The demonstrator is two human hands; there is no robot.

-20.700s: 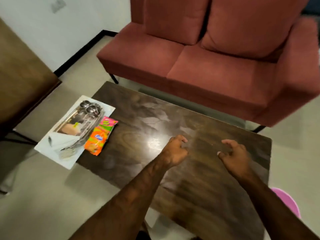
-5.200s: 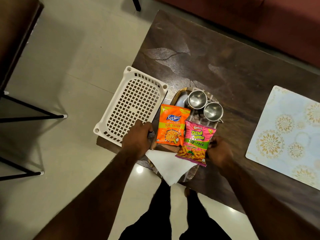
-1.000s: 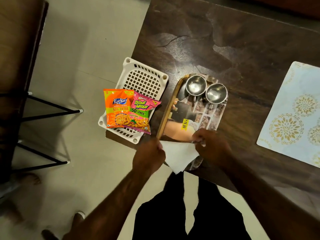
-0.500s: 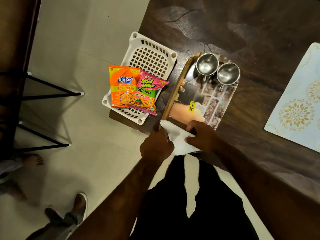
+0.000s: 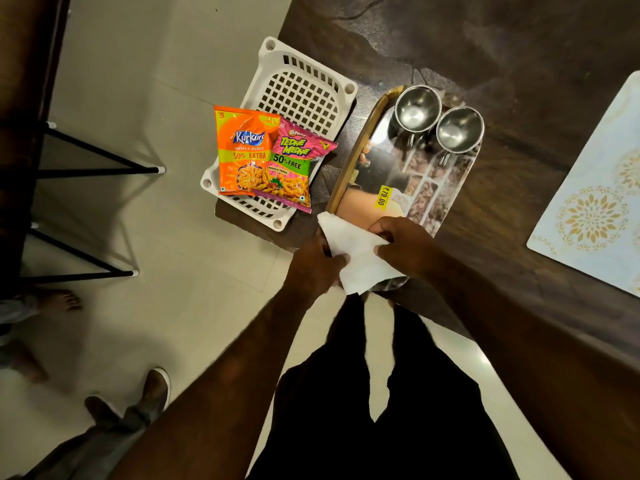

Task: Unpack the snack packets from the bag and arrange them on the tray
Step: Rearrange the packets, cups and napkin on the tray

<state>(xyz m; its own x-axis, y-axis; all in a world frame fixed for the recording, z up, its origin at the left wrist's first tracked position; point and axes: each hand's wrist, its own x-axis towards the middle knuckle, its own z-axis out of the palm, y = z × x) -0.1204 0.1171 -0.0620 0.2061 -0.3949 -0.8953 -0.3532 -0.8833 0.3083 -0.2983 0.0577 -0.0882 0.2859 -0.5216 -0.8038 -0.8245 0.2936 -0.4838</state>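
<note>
Two hands meet nearest: the left hand [image 5: 313, 263] and right hand [image 5: 403, 245] each pinch a white napkin [image 5: 356, 258] over the steel tray's [image 5: 349, 161] near end. At ten o'clock the orange packet [image 5: 247, 150] and pink packet [image 5: 292, 168] overlap on the white lattice tray [image 5: 301, 88]. Steel cups [image 5: 417, 107] stand at one o'clock on the steel tray's far end.

Two snack packets [image 5: 247, 150] [image 5: 294, 168], two cups [image 5: 417, 107] [image 5: 459, 128], one white basket [image 5: 301, 88], one steel tray [image 5: 408, 174], one napkin [image 5: 356, 258].

The one camera, worn on the head, looks steeply down over the table's [image 5: 485, 46] near left corner. Floor [image 5: 156, 81] fills the left side. The left hand [image 5: 313, 268] and right hand [image 5: 403, 247] lie close beneath the lens.
</note>
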